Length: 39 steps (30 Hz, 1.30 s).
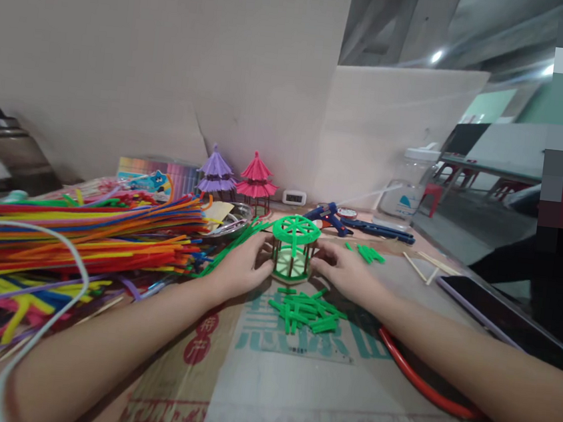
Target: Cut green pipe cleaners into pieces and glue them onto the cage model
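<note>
A small pavilion model (296, 230) stands upright in front of me, with a green ring roof frame, brown posts and a pale green spoked base. From its left side my left hand (251, 261) grips it, thumb at the base and fingers curled behind. On the other side my right hand (339, 265) holds it the same way, thumb near the base. Just in front of the model lies a loose pile of short green pipe cleaner pieces (308, 313) on the covered cardboard (168, 374).
Long coloured pipe cleaners (109, 226) heap on the left. Behind stand a purple pavilion (214, 170), a pink pavilion (255, 176), a small clock (293, 197) and a blue glue gun (328, 217). At right are a phone (496, 314), wooden sticks (421, 269) and a plastic jug (407, 187).
</note>
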Available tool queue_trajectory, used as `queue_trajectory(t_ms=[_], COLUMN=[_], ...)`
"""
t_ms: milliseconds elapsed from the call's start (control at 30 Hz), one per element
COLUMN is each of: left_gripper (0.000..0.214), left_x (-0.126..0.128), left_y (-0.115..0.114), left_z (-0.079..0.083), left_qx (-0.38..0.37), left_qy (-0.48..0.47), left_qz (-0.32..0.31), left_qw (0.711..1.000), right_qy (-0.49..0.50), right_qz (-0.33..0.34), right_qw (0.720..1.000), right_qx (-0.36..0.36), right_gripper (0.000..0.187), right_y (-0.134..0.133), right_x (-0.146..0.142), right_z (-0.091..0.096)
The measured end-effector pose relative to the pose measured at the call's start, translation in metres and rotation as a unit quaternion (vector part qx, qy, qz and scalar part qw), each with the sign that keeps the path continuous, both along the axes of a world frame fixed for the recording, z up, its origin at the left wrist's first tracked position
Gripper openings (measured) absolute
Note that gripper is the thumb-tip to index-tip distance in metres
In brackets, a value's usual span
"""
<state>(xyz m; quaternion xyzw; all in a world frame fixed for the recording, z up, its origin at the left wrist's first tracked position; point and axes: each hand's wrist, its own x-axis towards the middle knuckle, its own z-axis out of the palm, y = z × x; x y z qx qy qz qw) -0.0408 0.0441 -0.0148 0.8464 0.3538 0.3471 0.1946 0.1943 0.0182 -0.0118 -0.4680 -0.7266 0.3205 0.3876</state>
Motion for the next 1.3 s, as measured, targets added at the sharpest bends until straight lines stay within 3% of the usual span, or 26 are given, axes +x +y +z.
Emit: queue_trajectory(t_ms=[167,367,600,900,1033,1100,1167,1300], left_gripper=[0.049,0.045,0.04,0.021,0.02,0.022,0.024,0.025], left_x=[0.001,0.002,0.0,0.001,0.001,0.001,0.0,0.0], left_y=[-0.005,-0.006,-0.003,0.0,0.0,0.0,0.0,-0.001], left_z=[0.005,0.006,0.003,0.002,0.003,0.002,0.002,0.003], left_qx=[0.027,0.024,0.079,0.035,0.033,0.034,0.034,0.023], left_qy=[0.032,0.043,0.076,0.084,0.086,0.086,0.084,0.087], left_qz=[-0.014,0.009,0.034,0.071,0.08,0.083,0.086,0.089], left_qw=[0.999,0.999,0.993,0.993,0.993,0.992,0.992,0.992], right_qy=[0.024,0.048,0.033,0.035,-0.11,-0.23,-0.282,-0.321], right_qz=[0.024,-0.021,0.0,-0.004,0.0,0.038,0.02,-0.051], right_qw=[0.999,0.999,0.999,0.999,0.994,0.972,0.959,0.945], right_qx=[-0.007,-0.01,-0.005,-0.013,0.002,-0.008,0.0,0.028], right_gripper=[0.03,0.042,0.03,0.035,0.038,0.035,0.034,0.034], right_y=[0.001,0.0,-0.003,-0.005,-0.009,-0.01,-0.004,0.03], right_x=[0.0,-0.002,-0.003,-0.005,0.006,0.018,0.035,0.066], right_z=[0.0,-0.002,0.001,0.0,0.024,0.043,0.056,0.052])
